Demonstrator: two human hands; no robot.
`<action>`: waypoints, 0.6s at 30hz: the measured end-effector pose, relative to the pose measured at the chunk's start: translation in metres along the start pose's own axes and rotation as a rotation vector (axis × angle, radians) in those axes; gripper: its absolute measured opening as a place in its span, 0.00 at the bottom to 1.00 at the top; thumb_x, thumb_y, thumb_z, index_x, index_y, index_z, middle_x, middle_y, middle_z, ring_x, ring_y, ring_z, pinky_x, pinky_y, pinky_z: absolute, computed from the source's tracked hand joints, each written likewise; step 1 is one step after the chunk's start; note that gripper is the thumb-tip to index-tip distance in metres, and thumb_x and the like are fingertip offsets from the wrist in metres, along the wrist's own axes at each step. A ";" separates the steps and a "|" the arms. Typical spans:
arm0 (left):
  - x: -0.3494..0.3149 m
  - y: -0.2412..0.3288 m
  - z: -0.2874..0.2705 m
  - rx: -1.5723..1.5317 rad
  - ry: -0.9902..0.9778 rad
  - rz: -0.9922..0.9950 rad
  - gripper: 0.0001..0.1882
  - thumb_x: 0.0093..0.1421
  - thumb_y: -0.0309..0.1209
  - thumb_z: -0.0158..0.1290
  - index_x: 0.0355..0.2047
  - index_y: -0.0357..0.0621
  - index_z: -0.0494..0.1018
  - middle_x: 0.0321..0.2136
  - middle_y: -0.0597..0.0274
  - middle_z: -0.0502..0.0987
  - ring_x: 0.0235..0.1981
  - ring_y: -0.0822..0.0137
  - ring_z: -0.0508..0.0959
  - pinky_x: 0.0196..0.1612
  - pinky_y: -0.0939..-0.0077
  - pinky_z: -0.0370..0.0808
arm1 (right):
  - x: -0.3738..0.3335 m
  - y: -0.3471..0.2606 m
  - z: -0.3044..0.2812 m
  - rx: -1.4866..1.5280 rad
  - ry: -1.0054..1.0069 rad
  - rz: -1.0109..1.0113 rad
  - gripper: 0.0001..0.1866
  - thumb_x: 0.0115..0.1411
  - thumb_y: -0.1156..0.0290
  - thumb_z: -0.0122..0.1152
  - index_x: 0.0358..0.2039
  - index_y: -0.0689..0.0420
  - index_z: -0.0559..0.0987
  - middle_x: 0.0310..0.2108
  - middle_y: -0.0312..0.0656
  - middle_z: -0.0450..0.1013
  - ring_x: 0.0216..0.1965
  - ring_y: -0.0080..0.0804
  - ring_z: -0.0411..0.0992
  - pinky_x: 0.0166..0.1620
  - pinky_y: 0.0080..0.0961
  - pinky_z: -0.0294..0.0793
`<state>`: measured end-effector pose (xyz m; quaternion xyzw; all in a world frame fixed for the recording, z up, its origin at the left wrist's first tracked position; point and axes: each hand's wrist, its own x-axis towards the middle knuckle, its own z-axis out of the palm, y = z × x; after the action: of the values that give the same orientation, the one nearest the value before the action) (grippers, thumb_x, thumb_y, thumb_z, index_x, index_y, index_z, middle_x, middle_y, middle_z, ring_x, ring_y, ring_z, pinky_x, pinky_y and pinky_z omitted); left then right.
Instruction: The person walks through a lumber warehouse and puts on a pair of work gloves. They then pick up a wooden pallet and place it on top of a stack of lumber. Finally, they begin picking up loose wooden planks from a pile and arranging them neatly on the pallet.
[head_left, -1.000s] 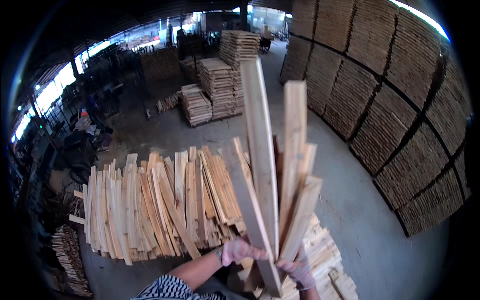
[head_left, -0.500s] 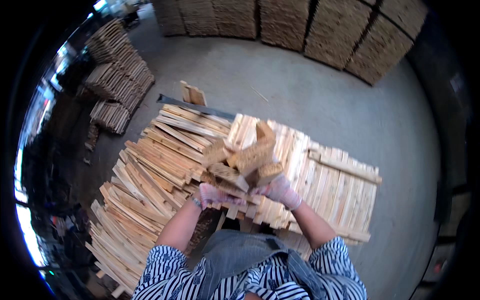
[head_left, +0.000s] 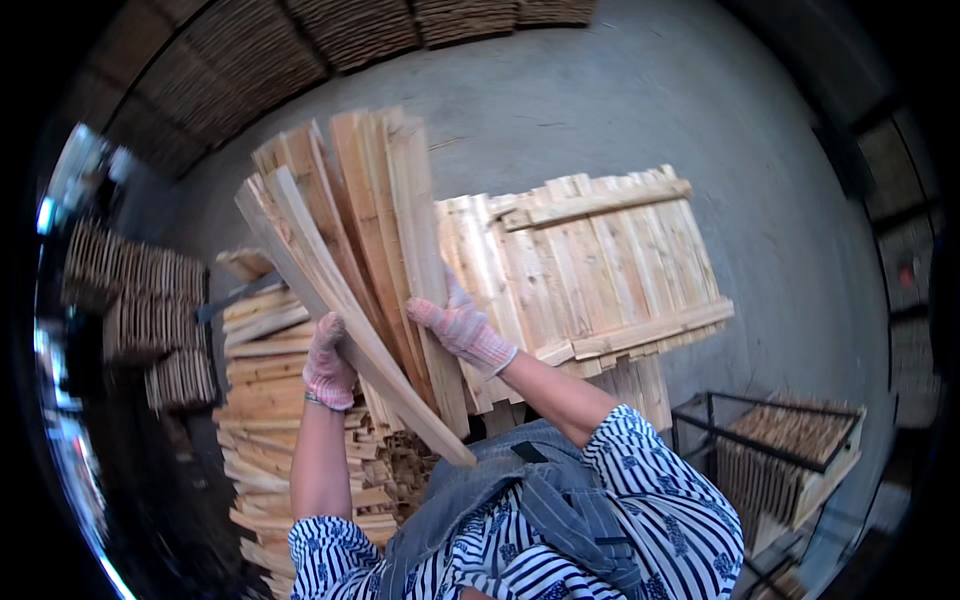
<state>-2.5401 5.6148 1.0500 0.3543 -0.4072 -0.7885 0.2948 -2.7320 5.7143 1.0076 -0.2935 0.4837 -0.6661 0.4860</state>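
A loose, fanned bundle of wooden slats (head_left: 378, 235) spans the space between my gloved hands, its far ends spread apart. My left hand (head_left: 332, 365) grips the bundle's left side, thumb up along the edge of a pale slat. On the right side, my right hand (head_left: 462, 325) is closed round the outer slat, its thumb on the near face. Below and to the left lies a pile of loose slats (head_left: 262, 405). Right of the bundle, a layer of slats laid side by side (head_left: 590, 255) carries crosswise battens (head_left: 600, 204) near its far and near edges.
Tall stacks of boards (head_left: 360, 35) line the far side of the grey concrete floor (head_left: 640, 90). More stacked slats (head_left: 140, 310) stand at the left. A black metal frame (head_left: 755, 440) around a stack of wood is at the lower right.
The slats were clustered end-on above my hands; now they lie lengthwise, fanned between them. My view has turned, bringing the metal frame at the lower right into sight.
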 end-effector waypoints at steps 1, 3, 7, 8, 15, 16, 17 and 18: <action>0.004 0.000 0.040 -0.050 0.010 0.004 0.38 0.53 0.51 0.63 0.56 0.39 0.68 0.47 0.55 0.77 0.49 0.59 0.78 0.54 0.61 0.77 | 0.002 0.006 -0.007 0.051 0.033 0.018 0.50 0.56 0.52 0.68 0.69 0.64 0.52 0.59 0.51 0.68 0.57 0.37 0.68 0.58 0.29 0.69; 0.021 -0.029 0.050 -0.063 0.048 -0.070 0.39 0.53 0.52 0.64 0.59 0.44 0.67 0.51 0.56 0.75 0.52 0.58 0.76 0.55 0.59 0.76 | -0.006 0.006 -0.030 -0.071 0.093 0.082 0.49 0.57 0.51 0.67 0.68 0.64 0.54 0.58 0.50 0.69 0.56 0.37 0.69 0.58 0.31 0.70; 0.078 -0.104 0.076 -0.240 -0.079 -0.383 0.32 0.58 0.51 0.62 0.55 0.46 0.69 0.48 0.60 0.77 0.48 0.64 0.78 0.51 0.63 0.80 | -0.022 -0.028 -0.104 -0.362 0.175 0.187 0.39 0.59 0.58 0.66 0.65 0.62 0.61 0.53 0.46 0.72 0.52 0.32 0.71 0.57 0.29 0.70; 0.089 -0.118 0.107 -0.226 -0.146 -0.400 0.32 0.58 0.52 0.61 0.56 0.47 0.69 0.48 0.60 0.77 0.47 0.64 0.79 0.51 0.63 0.80 | -0.023 -0.018 -0.138 -0.449 0.236 0.203 0.39 0.59 0.58 0.66 0.64 0.62 0.62 0.52 0.48 0.73 0.51 0.33 0.72 0.56 0.30 0.71; 0.162 -0.245 0.213 -0.328 -0.268 -0.538 0.35 0.59 0.53 0.60 0.60 0.49 0.67 0.52 0.61 0.75 0.50 0.64 0.77 0.53 0.63 0.78 | -0.024 -0.053 -0.267 -0.784 0.378 0.492 0.53 0.55 0.49 0.67 0.70 0.64 0.50 0.58 0.55 0.70 0.59 0.45 0.70 0.59 0.35 0.69; 0.170 -0.270 0.227 -0.287 -0.233 -0.560 0.34 0.59 0.52 0.60 0.61 0.50 0.66 0.53 0.62 0.74 0.51 0.65 0.77 0.53 0.63 0.77 | -0.027 -0.021 -0.307 -0.863 0.352 0.397 0.55 0.56 0.46 0.65 0.71 0.63 0.47 0.59 0.56 0.69 0.60 0.48 0.69 0.61 0.35 0.68; 0.183 -0.292 0.231 -0.241 -0.176 -0.558 0.34 0.59 0.52 0.60 0.61 0.50 0.66 0.54 0.62 0.74 0.51 0.65 0.76 0.53 0.63 0.77 | -0.020 0.008 -0.325 -0.935 0.395 0.430 0.54 0.56 0.45 0.64 0.71 0.62 0.48 0.60 0.57 0.68 0.60 0.49 0.69 0.61 0.35 0.68; 0.201 -0.321 0.220 -0.205 -0.170 -0.603 0.36 0.60 0.51 0.59 0.63 0.49 0.65 0.59 0.63 0.71 0.57 0.65 0.72 0.59 0.64 0.71 | -0.011 0.032 -0.330 -1.010 0.437 0.453 0.53 0.56 0.44 0.63 0.71 0.61 0.48 0.60 0.57 0.68 0.60 0.50 0.68 0.61 0.35 0.67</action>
<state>-2.8880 5.7172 0.8048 0.3604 -0.2256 -0.9039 0.0472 -3.0008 5.8413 0.8595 -0.2339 0.8802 -0.2783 0.3053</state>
